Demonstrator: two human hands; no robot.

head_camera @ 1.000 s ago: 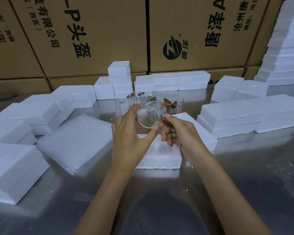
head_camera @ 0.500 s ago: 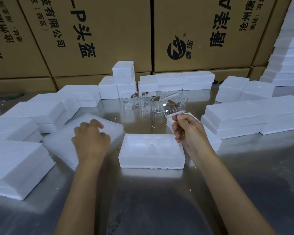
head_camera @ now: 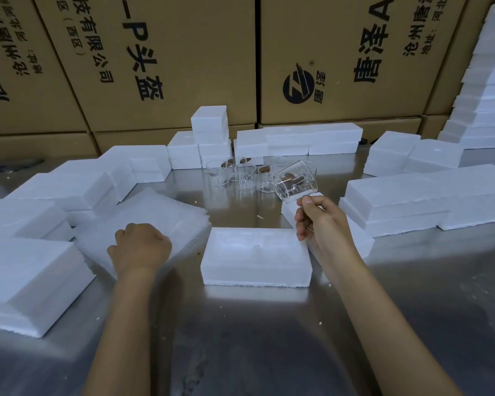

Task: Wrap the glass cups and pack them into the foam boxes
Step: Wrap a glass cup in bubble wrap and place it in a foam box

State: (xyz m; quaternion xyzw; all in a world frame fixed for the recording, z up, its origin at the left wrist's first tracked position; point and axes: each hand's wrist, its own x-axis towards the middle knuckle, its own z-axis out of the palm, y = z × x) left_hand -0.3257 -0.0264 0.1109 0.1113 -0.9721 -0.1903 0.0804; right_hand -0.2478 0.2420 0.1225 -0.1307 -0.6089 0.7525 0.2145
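Note:
My right hand holds a clear glass cup by its handle, tilted on its side above the table, behind the right end of an open white foam box. My left hand lies knuckles-up on a stack of white foam wrap sheets, its fingers curled onto the top sheet. Several more glass cups stand together at the middle back, some with brown pieces in them.
White foam boxes are piled along the left, the back and the right. A foam lid lies under my right hand. Large cardboard cartons wall off the back. The metal table shows bare near me.
My left hand let go of the cup, moved left onto the wrap sheets and curled its fingers there. My right hand now holds the cup alone, slightly further right.

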